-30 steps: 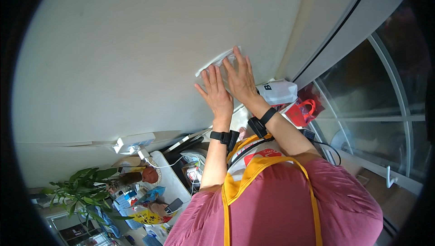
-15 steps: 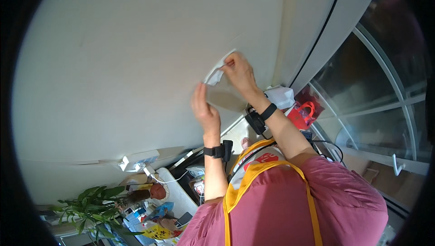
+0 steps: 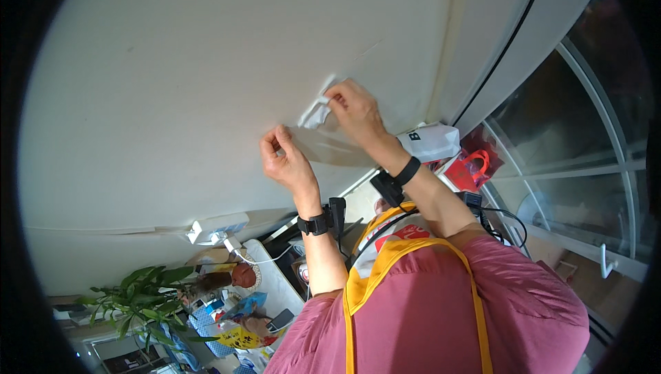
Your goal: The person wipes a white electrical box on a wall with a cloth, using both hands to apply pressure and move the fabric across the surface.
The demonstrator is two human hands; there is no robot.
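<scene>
In front of the pale wall (image 3: 172, 112), my right hand (image 3: 358, 114) pinches a small crumpled white piece (image 3: 315, 114), thin like paper or film; its exact kind is unclear. The piece slants down and left from my fingertips, close to the wall. My left hand (image 3: 288, 164) is raised just left of its lower end, thumb and fingers brought together. Whatever is between those fingertips, if anything, is too small to make out. Black bands with small black devices circle both wrists.
A white socket strip (image 3: 217, 228) with a plugged-in cable sits low on the wall. Below it, a cluttered table holds a phone (image 3: 280, 320) beside a leafy plant (image 3: 141, 305). White (image 3: 432, 142) and red (image 3: 471, 169) bags stand by the glass door (image 3: 551, 119) at right.
My left hand has moved left and its straight fingers have curled into a pinch. My right hand and the white piece have shifted slightly left.
</scene>
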